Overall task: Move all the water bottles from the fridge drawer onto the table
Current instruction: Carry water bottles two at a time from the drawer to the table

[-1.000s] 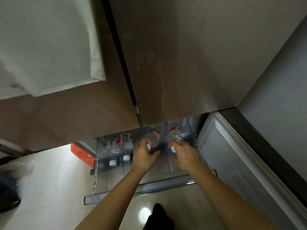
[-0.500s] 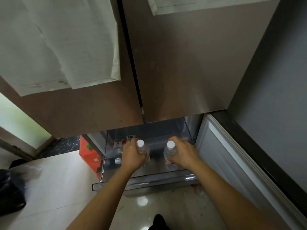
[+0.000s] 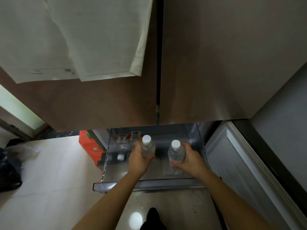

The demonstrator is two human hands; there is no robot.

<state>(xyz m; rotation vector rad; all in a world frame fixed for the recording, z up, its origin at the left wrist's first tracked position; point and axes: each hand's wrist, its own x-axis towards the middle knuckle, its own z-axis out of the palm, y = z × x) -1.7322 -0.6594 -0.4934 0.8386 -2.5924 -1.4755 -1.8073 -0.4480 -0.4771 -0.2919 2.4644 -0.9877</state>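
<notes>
The fridge drawer [image 3: 149, 184] is pulled open below the closed brown fridge doors. My left hand [image 3: 138, 161] grips a clear water bottle [image 3: 147, 147] with a white cap, held upright above the drawer. My right hand [image 3: 189, 159] grips a second clear bottle [image 3: 176, 152], also upright with a white cap. Two more bottles [image 3: 122, 146] with red-and-white labels lie at the drawer's left side, caps pointing toward me. The table is out of view.
An orange box [image 3: 89, 147] sits on the floor left of the drawer. A dark bag [image 3: 8, 173] lies at the far left. White cloth [image 3: 74, 39] hangs over the left fridge door. A grey wall [image 3: 282, 130] closes off the right side.
Both hands took hold of a bottle in the drawer and have raised them upright, up out of the drawer. My view has tilted upward along the fridge doors.
</notes>
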